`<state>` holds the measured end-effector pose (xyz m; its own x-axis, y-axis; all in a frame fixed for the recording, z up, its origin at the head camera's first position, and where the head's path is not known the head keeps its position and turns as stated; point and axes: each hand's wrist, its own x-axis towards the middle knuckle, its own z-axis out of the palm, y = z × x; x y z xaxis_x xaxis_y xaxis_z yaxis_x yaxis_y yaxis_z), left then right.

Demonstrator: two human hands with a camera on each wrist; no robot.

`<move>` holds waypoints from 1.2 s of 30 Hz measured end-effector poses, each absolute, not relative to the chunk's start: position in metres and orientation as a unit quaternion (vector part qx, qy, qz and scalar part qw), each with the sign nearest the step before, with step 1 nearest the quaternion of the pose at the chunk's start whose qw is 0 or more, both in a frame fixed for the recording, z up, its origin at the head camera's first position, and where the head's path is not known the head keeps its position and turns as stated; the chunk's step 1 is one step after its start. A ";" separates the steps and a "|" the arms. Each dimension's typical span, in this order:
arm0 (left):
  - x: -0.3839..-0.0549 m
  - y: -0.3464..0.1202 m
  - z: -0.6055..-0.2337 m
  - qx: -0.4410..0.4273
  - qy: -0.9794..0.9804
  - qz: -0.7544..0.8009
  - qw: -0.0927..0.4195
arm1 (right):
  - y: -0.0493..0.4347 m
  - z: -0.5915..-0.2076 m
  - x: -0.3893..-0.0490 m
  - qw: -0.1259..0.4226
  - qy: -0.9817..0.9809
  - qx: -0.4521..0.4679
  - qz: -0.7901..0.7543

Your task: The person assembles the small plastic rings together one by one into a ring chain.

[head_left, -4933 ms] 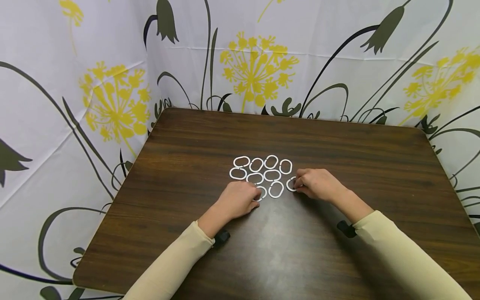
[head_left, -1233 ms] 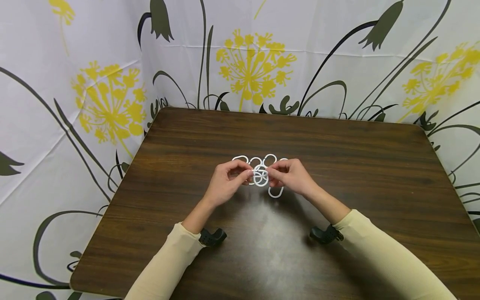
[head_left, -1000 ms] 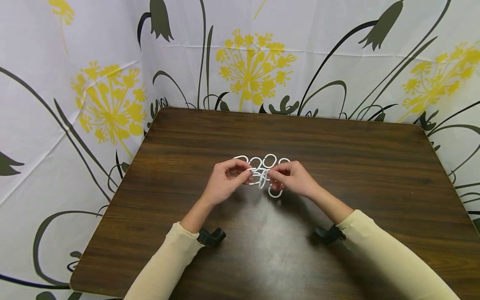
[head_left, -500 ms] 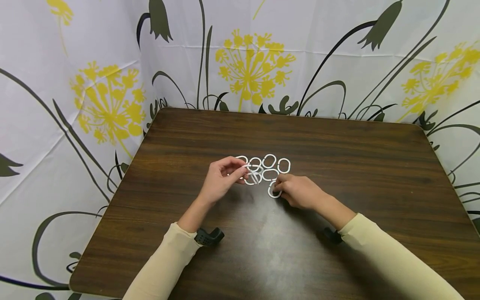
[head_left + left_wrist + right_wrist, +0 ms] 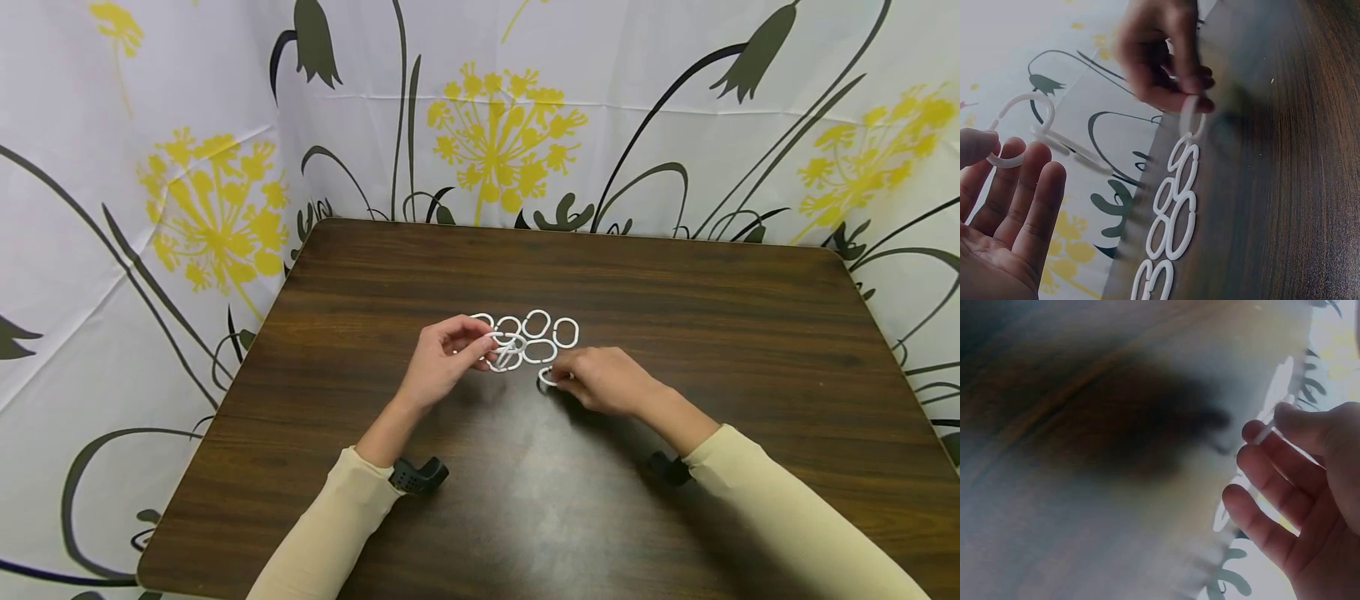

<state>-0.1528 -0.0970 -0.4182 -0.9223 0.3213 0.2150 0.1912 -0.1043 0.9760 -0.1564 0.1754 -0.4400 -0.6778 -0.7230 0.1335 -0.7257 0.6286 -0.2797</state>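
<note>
Left hand: the left hand (image 5: 447,354) is pinching a white ring (image 5: 1052,119) between its thumb and a fingertip, above the counter; three other fingers reach out beside it, slightly bent.
Second ring: another white ring, the edge-on ring (image 5: 1092,162), meets the pinched one; how exactly the two are joined, I cannot tell.
Right hand: the right hand (image 5: 609,381) is pinching one more white ring, the front ring (image 5: 542,377), by its side; this ring is raised a little over its shadow, at the near edge of the group.
Flat rings: several oval flat rings (image 5: 577,333) lie close together in the middle of the counter, just beyond both hands; the left hand covers some of them partly.
Counter: the counter (image 5: 712,333) is dark brown, with wood grain and rounded corners.
Arms: both wear cream sleeves (image 5: 802,500), with a black device (image 5: 420,476) at the left wrist.
Behind: a white cloth (image 5: 615,50) shows yellow and dark green flowers.
</note>
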 end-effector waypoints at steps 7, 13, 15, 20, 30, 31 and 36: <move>-0.153 -0.097 -0.419 0.186 0.669 0.718 0.040 | 0.172 -0.411 -0.163 0.019 -0.888 0.349 0.299; -0.154 -0.097 -0.419 0.191 0.665 0.721 0.041 | 0.165 -0.388 -0.164 0.059 -0.858 0.274 0.431; -0.154 -0.097 -0.419 0.191 0.664 0.722 0.040 | 0.162 -0.383 -0.164 0.056 -0.844 0.247 0.472; -0.154 -0.099 -0.419 0.190 0.664 0.722 0.035 | 0.151 -0.373 -0.164 0.032 -0.801 0.206 0.561; -0.154 -0.098 -0.418 0.189 0.675 0.713 0.027 | 0.128 -0.375 -0.161 -0.045 -0.758 0.172 0.628; -0.154 -0.098 -0.417 0.189 0.676 0.712 0.026 | 0.127 -0.375 -0.161 -0.047 -0.760 0.166 0.627; -0.154 -0.097 -0.417 0.188 0.678 0.711 0.020 | 0.124 -0.377 -0.161 -0.060 -0.757 0.131 0.637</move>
